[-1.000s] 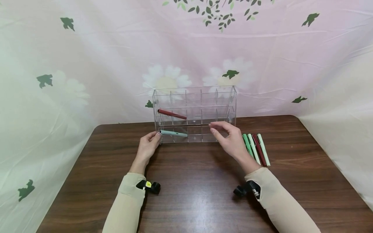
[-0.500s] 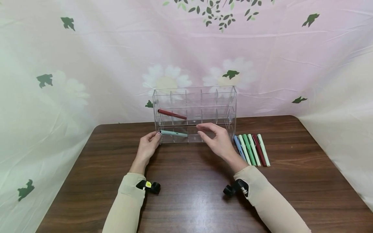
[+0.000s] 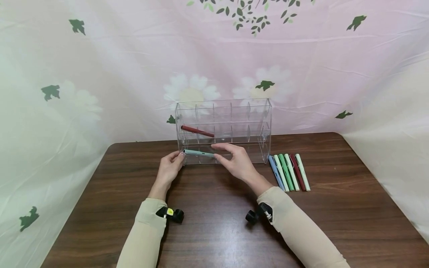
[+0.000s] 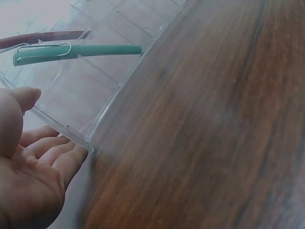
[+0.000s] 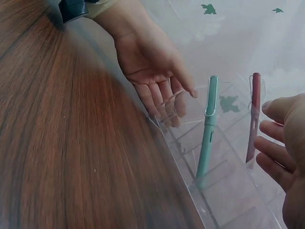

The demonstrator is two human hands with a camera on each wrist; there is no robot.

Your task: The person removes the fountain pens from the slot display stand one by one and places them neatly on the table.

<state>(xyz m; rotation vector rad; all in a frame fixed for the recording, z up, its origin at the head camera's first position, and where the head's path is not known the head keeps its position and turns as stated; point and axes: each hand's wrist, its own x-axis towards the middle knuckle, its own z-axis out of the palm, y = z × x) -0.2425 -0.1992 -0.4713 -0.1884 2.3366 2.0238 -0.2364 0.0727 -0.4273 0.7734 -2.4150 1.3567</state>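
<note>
A clear plastic pen rack with tiered, divided compartments stands at the table's back edge. My left hand holds its lower left side, thumb at the front edge and fingers behind the side wall in the left wrist view. A teal pen leans in the front tier, its clip showing in the left wrist view. Behind it, a dark red pen slants in a higher tier. My right hand hovers at the rack's front, thumb and fingers apart; in the right wrist view nothing lies between them.
To the right of the rack several pens lie side by side on the brown wooden table: a blue pen, a green pen, a dark red pen and pale green ones. A patterned cloth hangs behind.
My right hand has moved left across the rack's front, from its right part to beside the teal pen's lower end, uncovering the blue pen. The left hand and the racked pens stay put.
</note>
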